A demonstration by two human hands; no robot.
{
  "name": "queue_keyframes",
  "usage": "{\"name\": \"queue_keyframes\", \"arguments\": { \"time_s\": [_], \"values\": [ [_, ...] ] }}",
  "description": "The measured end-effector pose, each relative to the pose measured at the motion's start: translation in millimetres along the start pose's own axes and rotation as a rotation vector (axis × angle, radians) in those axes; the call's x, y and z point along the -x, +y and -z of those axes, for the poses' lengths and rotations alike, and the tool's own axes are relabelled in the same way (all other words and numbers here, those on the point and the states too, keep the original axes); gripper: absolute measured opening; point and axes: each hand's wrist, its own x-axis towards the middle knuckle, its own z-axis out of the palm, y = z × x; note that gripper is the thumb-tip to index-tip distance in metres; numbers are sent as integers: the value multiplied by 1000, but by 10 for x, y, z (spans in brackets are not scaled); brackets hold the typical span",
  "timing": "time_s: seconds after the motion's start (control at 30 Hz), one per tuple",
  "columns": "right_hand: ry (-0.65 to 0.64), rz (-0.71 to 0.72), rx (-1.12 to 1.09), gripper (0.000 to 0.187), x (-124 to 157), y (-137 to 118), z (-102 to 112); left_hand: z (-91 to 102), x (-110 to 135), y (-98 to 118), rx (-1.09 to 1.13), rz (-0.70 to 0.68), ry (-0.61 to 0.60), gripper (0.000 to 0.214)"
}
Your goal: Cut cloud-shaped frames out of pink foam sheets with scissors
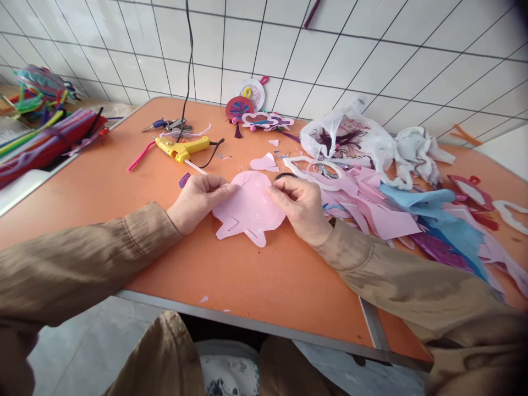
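Observation:
A pink paper cutout (250, 208), rounded with small pointed tabs along its near edge, is held just over the orange table. My left hand (201, 201) pinches its left side between thumb and fingers. On the opposite side, my right hand (300, 208) grips the cutout's upper right edge the same way. Past my left hand lies a yellow glue gun (183, 147) with a glue stick pointing toward me. A small purple piece (184, 180) sits near my left knuckles. Beyond the cutout are pink paper scraps (264, 162), and a black curved handle (285, 175) shows behind my right fingers.
Pink sheets (363, 201), blue material (447, 231) and a white plastic bag (350, 137) crowd the table's right side. Decorated cutouts (264, 120) rest by the tiled wall. Colourful pipe cleaners (49, 143) lie at far left. A black cord (190, 60) hangs down toward the glue gun.

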Motion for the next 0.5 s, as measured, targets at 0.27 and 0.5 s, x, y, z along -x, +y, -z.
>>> {"name": "queue_keyframes", "arguments": {
  "time_s": [0.27,0.5],
  "values": [
    [-1,13,-1,25,-2,-3,-4,-27,5,28,59,12,-10,49],
    [-3,-3,-13,25,-1,-22,-6,-28,9,49,44,8,5,50]
  ]
}}
